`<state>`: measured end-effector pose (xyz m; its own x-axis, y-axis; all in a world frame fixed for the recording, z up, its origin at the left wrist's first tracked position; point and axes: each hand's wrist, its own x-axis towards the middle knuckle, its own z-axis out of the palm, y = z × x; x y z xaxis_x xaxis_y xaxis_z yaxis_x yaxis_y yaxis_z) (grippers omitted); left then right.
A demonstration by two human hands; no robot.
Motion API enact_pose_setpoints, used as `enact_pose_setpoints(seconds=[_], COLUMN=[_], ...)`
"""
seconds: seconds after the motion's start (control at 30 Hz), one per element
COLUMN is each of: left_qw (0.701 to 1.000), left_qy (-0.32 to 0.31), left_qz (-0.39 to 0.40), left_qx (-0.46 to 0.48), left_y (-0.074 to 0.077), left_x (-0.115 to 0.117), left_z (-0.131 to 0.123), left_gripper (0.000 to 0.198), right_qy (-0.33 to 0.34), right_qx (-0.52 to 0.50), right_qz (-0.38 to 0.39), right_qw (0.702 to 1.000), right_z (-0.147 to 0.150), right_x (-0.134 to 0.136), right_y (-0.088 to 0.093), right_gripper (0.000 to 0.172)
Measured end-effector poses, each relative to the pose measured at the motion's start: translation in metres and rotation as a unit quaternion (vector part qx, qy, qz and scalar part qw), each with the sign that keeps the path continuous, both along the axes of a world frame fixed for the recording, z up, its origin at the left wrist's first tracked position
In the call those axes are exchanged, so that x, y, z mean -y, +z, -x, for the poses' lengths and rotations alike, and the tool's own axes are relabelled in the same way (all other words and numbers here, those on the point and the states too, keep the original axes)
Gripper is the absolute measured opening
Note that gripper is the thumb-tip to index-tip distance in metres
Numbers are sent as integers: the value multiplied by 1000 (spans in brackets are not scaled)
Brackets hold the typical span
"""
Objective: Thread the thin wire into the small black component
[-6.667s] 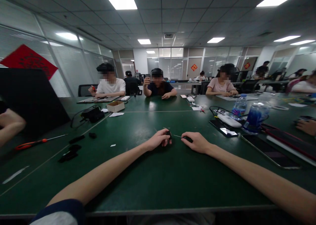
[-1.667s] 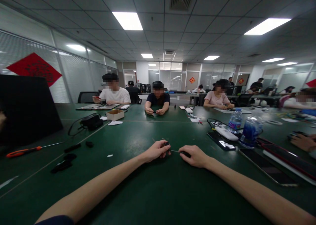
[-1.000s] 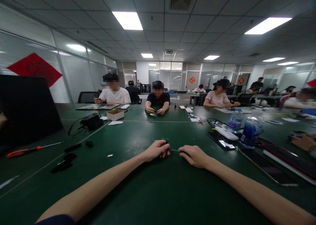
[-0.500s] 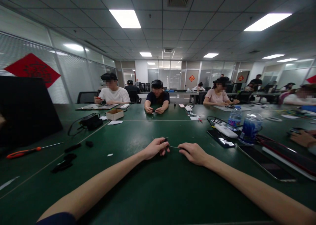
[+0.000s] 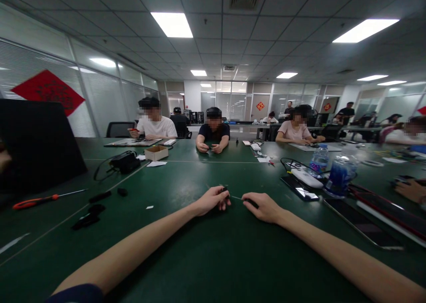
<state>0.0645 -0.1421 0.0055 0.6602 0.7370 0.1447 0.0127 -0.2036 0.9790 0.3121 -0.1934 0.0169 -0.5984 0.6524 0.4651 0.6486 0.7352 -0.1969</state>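
Over the middle of the green table (image 5: 186, 258), my left hand (image 5: 211, 200) is closed on a small black part (image 5: 225, 189), most of it hidden by the fingers. My right hand (image 5: 264, 207) is wrapped round the dark handle of a thin screwdriver (image 5: 236, 198). Its slim metal shaft points left to the black part; whether the tip touches is too small to tell.
Left lie an orange-and-black screwdriver (image 5: 49, 199), black pieces (image 5: 88, 218) and a black adapter (image 5: 124, 162). A cardboard box (image 5: 156, 152) stands beyond. Phones (image 5: 362, 223), a white device (image 5: 306, 178) and bottles (image 5: 341, 176) are right. Co-workers sit around.
The whole view has shifted slightly, so things appear a little further right. Both hands keep their grips, with the shaft still between them.
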Motion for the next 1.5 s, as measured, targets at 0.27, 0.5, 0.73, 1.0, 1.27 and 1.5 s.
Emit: enact_pose_setpoints(seconds=[0.27, 0.5, 0.73, 1.0, 1.27, 1.5], left_qw=[1000, 999, 1000, 1000, 1000, 999], left_qy=[18, 17, 15, 8, 9, 1], left_qz=[13, -11, -3, 15, 10, -20], left_qx=[-3, -28, -19, -3, -17, -27], left_y=[2, 5, 2, 0, 5, 4], left_x=[1, 5, 2, 0, 4, 5], left_z=[0, -1, 0, 0, 0, 0], left_gripper=[39, 41, 39, 37, 39, 37], right_qy=[13, 14, 15, 10, 8, 11], right_qx=[30, 22, 30, 31, 36, 50], right_qz=[5, 2, 2, 1, 4, -6], right_qw=[999, 1000, 999, 999, 999, 999], right_z=[0, 1, 1, 0, 1, 0], right_x=[1, 1, 1, 0, 1, 1], right_y=[2, 1, 2, 1, 3, 3], right_gripper=[26, 27, 27, 27, 28, 29])
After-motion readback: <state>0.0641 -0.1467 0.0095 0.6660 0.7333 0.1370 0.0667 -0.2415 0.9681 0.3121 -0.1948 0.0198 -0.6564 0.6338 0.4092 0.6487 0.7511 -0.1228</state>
